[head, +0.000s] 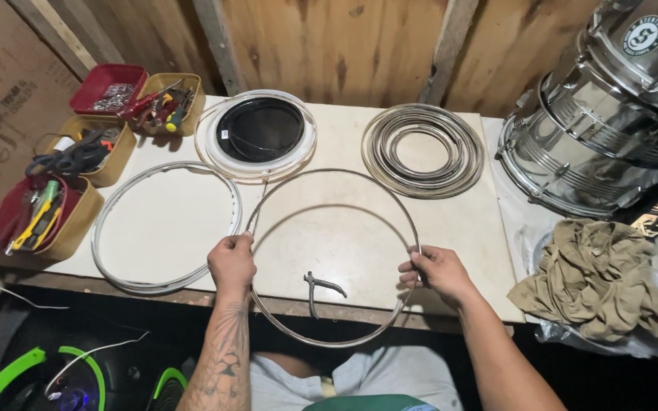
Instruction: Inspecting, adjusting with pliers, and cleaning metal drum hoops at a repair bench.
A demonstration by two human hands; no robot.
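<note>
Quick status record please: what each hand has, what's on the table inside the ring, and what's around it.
left hand: grips left side of thin metal hoop
right hand: grips right side of the same hoop
hoop: held over table, near edge past table front
pliers: on table, inside hoop
left of hoop: white rim
behind: drumhead, coiled hoops
far left: tool trays
right: drums, cloth

A pair of dark metal pliers (320, 289) lies on the pale worktop (466, 221). Farther back sit a coil of thin metal rings (423, 150), a clear-rimmed black drumhead (259, 131) and a wide silver hoop (163, 226). Tool-filled trays (78, 152) line the left edge; shiny chrome drums (595, 114) and a crumpled khaki rag (595, 278) sit right.
</note>
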